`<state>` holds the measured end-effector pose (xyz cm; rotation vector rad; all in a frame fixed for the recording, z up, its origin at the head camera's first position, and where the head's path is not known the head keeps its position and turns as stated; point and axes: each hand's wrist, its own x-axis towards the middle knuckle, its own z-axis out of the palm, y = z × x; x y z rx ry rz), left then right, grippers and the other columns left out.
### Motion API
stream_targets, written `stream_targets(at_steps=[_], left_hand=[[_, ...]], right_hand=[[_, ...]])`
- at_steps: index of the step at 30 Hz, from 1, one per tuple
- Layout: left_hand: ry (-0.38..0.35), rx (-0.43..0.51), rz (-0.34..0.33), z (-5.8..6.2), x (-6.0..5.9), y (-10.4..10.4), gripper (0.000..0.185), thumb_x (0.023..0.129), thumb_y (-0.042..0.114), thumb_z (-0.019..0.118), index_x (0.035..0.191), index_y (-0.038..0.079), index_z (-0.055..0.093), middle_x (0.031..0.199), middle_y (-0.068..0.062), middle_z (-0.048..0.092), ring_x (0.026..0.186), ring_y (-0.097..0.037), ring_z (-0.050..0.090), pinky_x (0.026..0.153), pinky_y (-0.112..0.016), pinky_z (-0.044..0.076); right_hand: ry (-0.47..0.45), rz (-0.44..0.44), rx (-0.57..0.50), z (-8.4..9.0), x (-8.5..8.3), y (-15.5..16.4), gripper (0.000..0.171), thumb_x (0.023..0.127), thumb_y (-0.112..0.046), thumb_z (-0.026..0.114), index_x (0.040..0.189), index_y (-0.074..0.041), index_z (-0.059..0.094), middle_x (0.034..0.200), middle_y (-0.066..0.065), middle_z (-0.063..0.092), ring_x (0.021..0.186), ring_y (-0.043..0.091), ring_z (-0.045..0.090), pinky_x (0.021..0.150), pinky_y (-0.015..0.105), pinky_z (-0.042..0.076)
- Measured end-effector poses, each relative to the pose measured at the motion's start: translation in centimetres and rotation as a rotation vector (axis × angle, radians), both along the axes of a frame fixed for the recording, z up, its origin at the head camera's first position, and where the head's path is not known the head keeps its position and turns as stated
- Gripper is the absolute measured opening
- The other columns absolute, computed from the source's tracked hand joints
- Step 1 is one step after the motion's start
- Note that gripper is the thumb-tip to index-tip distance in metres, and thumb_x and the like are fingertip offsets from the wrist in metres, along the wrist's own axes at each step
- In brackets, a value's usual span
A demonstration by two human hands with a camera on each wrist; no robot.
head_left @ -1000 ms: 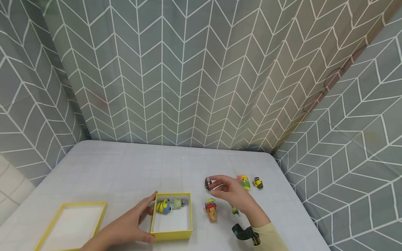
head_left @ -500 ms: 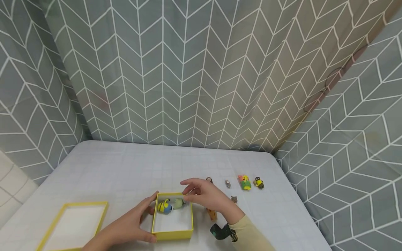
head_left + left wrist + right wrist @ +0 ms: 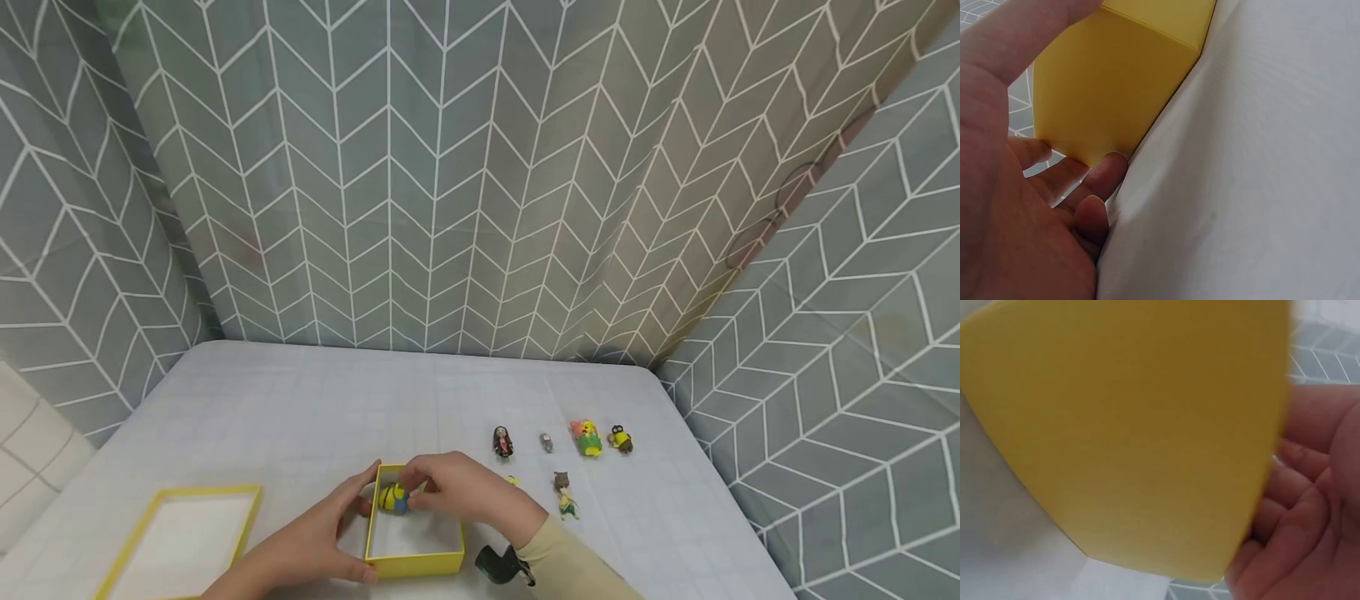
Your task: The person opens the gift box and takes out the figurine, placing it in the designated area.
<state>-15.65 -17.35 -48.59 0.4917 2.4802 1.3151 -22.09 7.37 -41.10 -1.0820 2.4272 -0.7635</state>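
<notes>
A small yellow box (image 3: 412, 567) stands open at the table's near edge. My left hand (image 3: 322, 537) grips its left side, thumb at the front corner and fingers at the back; the left wrist view shows the box wall (image 3: 1116, 81) between thumb and fingers (image 3: 1100, 181). My right hand (image 3: 450, 492) reaches over the box's far right corner, its curled fingers down beside a yellow and blue figure (image 3: 392, 499) inside. What those fingers hold is hidden. The right wrist view shows only the box's outer wall (image 3: 1129, 437) and my right hand (image 3: 1310, 487).
The box's lid (image 3: 180, 542) lies upturned at the left. Small figures stand to the right on the white table (image 3: 300, 408): a dark-haired one (image 3: 502, 442), a tiny grey one (image 3: 545, 442), a green and yellow one (image 3: 586, 437), a yellow one (image 3: 619, 438) and a brown-headed one (image 3: 564, 496). Patterned curtains close in the table.
My right hand moved left from beside the dark-haired figure to the box and lowered its fingers inside. The left hand kept its hold on the box.
</notes>
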Motion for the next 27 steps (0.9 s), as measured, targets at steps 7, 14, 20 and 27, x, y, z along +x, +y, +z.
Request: stream_targets(at_steps=[7,14,20,27], left_hand=[[0.029,0.01,-0.009,0.0,0.0,0.0,0.121,0.07,0.044,0.089,0.16,0.02,0.012,0.148,0.001,0.034,0.112,-0.013,0.047,0.089,-0.023,0.043],[0.044,0.019,-0.015,0.1,-0.1,-0.1,0.121,0.07,0.044,0.089,0.16,0.016,0.013,0.147,0.001,0.035,0.111,-0.011,0.048,0.087,-0.022,0.042],[0.043,0.05,-0.031,0.1,-0.1,-0.2,0.121,0.07,0.039,0.09,0.16,0.016,0.013,0.148,0.0,0.034,0.111,-0.012,0.048,0.085,-0.022,0.041],[0.053,0.041,-0.028,-0.1,-0.2,-0.2,0.121,0.07,0.04,0.09,0.16,0.017,0.012,0.147,0.001,0.035,0.112,-0.011,0.047,0.089,-0.021,0.041]], right_hand=[[0.109,0.076,0.09,-0.2,0.4,-0.8,0.019,0.095,-0.013,0.068,0.113,-0.019,0.07,0.106,-0.017,0.067,0.097,-0.005,0.058,0.082,0.017,0.047],[0.063,0.023,0.017,-0.2,0.2,-0.7,0.02,0.094,-0.014,0.07,0.114,-0.016,0.069,0.093,-0.017,0.065,0.079,-0.006,0.056,0.069,0.016,0.047],[0.182,0.023,0.206,-0.3,0.6,-1.9,0.03,0.093,-0.021,0.072,0.122,-0.017,0.068,0.085,-0.014,0.063,0.072,-0.002,0.052,0.066,0.017,0.045],[0.302,0.057,0.212,-0.9,0.9,-2.3,0.014,0.089,-0.022,0.076,0.103,-0.024,0.076,0.093,-0.018,0.063,0.08,-0.004,0.052,0.073,0.017,0.044]])
